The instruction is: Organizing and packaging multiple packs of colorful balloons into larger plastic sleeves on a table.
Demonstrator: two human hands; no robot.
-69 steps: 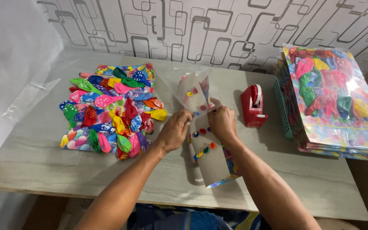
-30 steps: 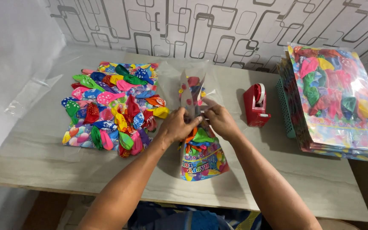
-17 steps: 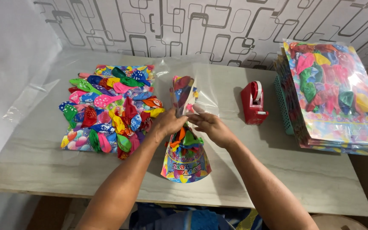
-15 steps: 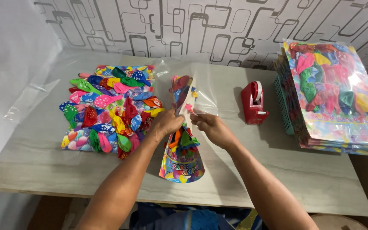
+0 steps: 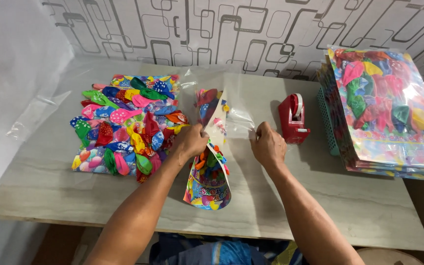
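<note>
My left hand (image 5: 191,142) pinches shut on the printed bag of balloons (image 5: 209,169), which stands on edge on the table (image 5: 320,196) between my hands. My right hand (image 5: 268,145) grips the bag's clear plastic flap (image 5: 241,115) (fingers curled tight). Loose balloons (image 5: 126,125) lie just left; a red tape dispenser (image 5: 293,119) stands right.

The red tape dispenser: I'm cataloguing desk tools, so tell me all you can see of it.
The red tape dispenser is a small, plastic-looking block with a pale roll held upright in its top. It stands on the grey table, between the right hand and the stack of balloon packs. Nothing appears to touch it but the table.
</note>
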